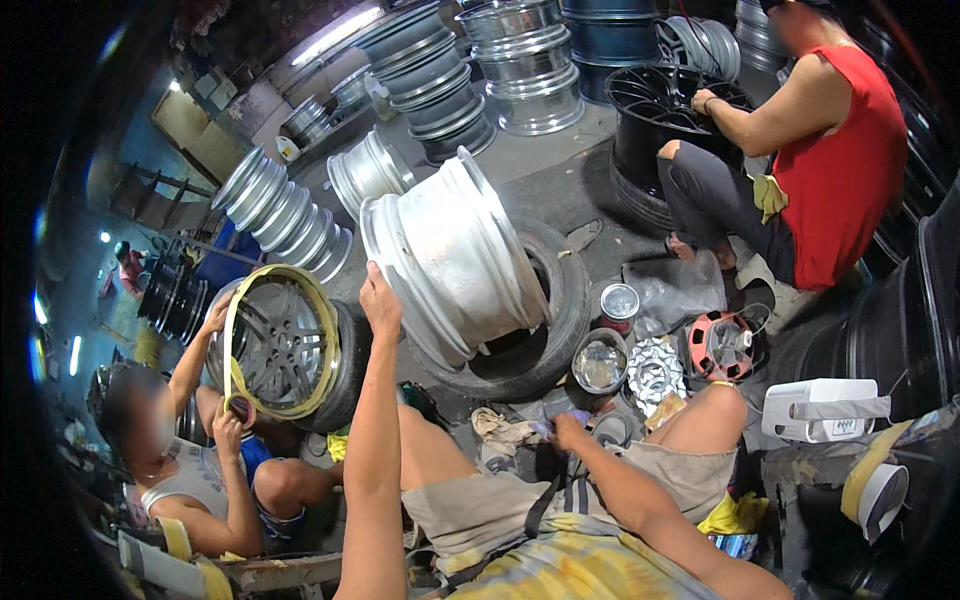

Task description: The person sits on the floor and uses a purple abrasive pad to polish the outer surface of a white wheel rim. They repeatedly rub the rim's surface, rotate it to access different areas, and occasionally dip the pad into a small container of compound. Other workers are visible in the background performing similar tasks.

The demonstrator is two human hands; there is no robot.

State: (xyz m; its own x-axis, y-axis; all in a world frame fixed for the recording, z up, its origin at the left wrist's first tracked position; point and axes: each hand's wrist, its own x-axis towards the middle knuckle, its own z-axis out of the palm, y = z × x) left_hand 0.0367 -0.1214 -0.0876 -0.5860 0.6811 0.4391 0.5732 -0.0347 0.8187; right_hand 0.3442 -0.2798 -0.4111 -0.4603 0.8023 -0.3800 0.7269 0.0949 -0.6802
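Note:
A large silver wheel rim (452,245) lies tilted on its side on a black tyre (568,320) in front of me. My left hand (380,303) is raised with the arm stretched out, its fingers closed on the rim's near left edge. Low between my knees, my right hand (570,432) is closed on a small purplish cloth (545,427), partly hidden and slightly blurred. Beside that cloth lies a beige rag (505,428). An open can (601,365) with pale contents stands just beyond my right hand.
On the left a co-worker puts yellow tape (232,350) around a dark wheel (285,345). At the far right another person works on a black rim (680,95). A lidded can (619,302), red reel (722,348) and white box (818,408) stand rightward; stacked rims (425,85) stand behind.

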